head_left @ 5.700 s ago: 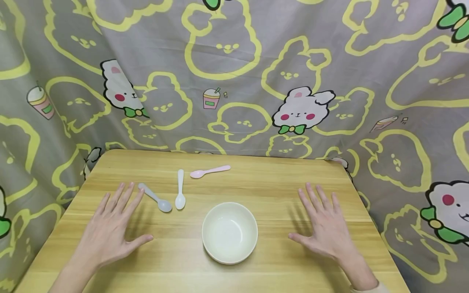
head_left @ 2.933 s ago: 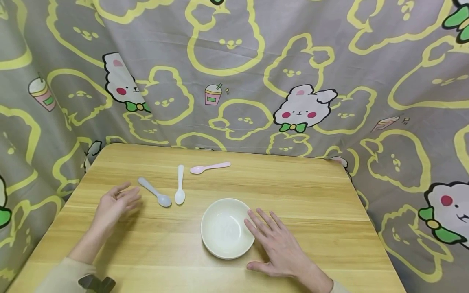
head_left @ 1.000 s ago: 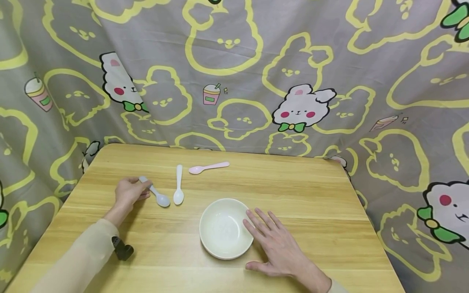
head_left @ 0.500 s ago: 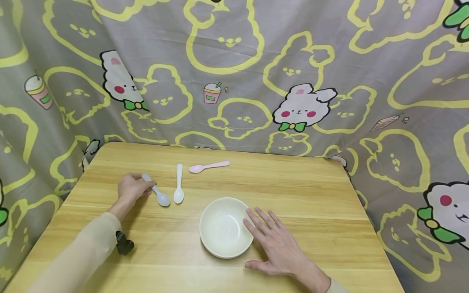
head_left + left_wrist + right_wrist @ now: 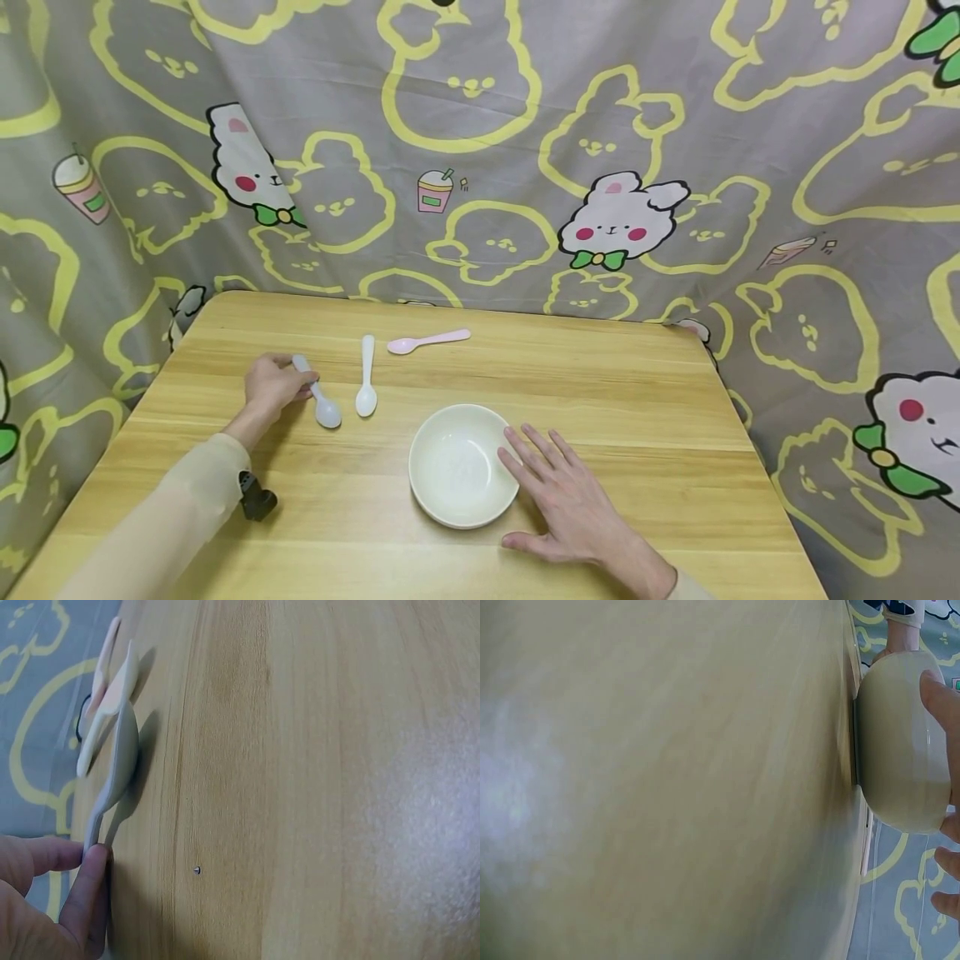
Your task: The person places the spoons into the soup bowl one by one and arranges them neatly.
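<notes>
My left hand (image 5: 273,385) pinches the handle of a grey spoon (image 5: 327,412) between thumb and fingers, at the left of the table. In the left wrist view the same grey spoon (image 5: 126,746) casts a shadow beside it; whether it touches the wood I cannot tell. A cream bowl (image 5: 459,471) stands near the middle with nothing in it. At the bowl's right side lies my right hand (image 5: 566,508), its fingers straight and spread, fingertips over or against the rim. In the right wrist view the bowl (image 5: 900,742) appears side-on beside the fingers.
A white spoon (image 5: 366,400) lies just right of the grey one. Farther back is a pink spoon (image 5: 431,341). The wooden table (image 5: 637,375) ends at a patterned grey curtain (image 5: 480,250) behind and on both sides.
From spread above the table, my left hand has gone to the grey spoon and pinched its handle; the spoon's bowl end has swung slightly leftward. My right hand has moved left to the bowl.
</notes>
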Demonstrator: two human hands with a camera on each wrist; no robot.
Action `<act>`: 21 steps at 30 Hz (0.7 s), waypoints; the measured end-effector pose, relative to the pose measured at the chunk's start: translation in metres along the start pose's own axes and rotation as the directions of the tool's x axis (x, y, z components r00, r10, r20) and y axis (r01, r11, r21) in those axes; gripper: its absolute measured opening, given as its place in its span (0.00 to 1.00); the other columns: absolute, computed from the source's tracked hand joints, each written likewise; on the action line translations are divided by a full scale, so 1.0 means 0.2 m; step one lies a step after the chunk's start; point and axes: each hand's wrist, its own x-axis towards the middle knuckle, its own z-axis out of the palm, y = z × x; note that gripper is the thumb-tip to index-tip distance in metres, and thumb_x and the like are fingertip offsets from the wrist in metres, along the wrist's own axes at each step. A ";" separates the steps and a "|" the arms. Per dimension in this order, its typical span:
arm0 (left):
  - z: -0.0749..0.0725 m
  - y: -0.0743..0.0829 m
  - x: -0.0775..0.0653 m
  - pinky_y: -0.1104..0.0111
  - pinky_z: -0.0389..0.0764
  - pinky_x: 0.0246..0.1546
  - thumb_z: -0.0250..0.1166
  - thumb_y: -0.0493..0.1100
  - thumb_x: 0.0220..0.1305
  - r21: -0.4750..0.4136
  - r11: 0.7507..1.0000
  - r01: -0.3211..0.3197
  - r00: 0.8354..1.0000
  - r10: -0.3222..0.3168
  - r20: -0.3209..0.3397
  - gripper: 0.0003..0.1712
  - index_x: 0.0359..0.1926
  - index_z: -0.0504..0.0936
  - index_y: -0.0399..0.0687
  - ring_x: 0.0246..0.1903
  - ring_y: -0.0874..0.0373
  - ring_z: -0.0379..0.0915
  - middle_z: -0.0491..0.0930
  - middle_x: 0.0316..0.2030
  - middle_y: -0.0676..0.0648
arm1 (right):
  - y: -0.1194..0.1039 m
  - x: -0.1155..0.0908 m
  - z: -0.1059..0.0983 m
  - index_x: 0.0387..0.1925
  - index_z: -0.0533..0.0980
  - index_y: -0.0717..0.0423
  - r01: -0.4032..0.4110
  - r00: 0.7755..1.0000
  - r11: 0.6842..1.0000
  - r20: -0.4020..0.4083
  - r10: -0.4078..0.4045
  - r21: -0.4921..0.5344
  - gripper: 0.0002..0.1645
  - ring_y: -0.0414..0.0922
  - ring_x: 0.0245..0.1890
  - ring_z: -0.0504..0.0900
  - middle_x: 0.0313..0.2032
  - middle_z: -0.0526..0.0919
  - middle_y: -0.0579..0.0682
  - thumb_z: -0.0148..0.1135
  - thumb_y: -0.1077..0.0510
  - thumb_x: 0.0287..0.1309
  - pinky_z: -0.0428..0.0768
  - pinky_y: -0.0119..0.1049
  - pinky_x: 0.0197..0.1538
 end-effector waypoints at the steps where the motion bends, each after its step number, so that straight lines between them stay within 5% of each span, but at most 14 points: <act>1: 0.00 0.00 0.00 0.74 0.91 0.32 0.67 0.31 0.67 0.004 1.000 -0.002 1.000 0.002 -0.001 0.44 0.76 0.55 0.18 0.22 0.70 0.84 0.76 0.60 0.17 | 0.00 0.00 0.00 0.80 0.63 0.48 0.000 1.000 1.000 0.001 0.000 0.001 0.64 0.56 0.81 0.64 0.83 0.59 0.52 0.47 0.11 0.57 0.64 0.56 0.79; 15: -0.01 0.00 0.00 0.74 0.91 0.32 0.66 0.31 0.69 -0.007 1.000 0.023 1.000 -0.023 0.002 0.40 0.75 0.58 0.20 0.22 0.69 0.83 0.77 0.58 0.20 | 0.00 0.00 0.00 0.80 0.63 0.49 0.013 1.000 1.000 -0.011 -0.012 0.008 0.64 0.57 0.81 0.64 0.83 0.60 0.53 0.54 0.13 0.55 0.51 0.53 0.85; 21: -0.02 0.00 0.01 0.73 0.91 0.33 0.66 0.32 0.70 -0.014 0.999 0.031 1.000 -0.031 0.006 0.39 0.75 0.60 0.21 0.22 0.70 0.83 0.84 0.48 0.31 | 0.01 0.00 0.00 0.80 0.63 0.49 0.015 1.000 1.000 -0.016 -0.015 0.009 0.64 0.57 0.80 0.64 0.82 0.61 0.53 0.54 0.13 0.55 0.51 0.52 0.85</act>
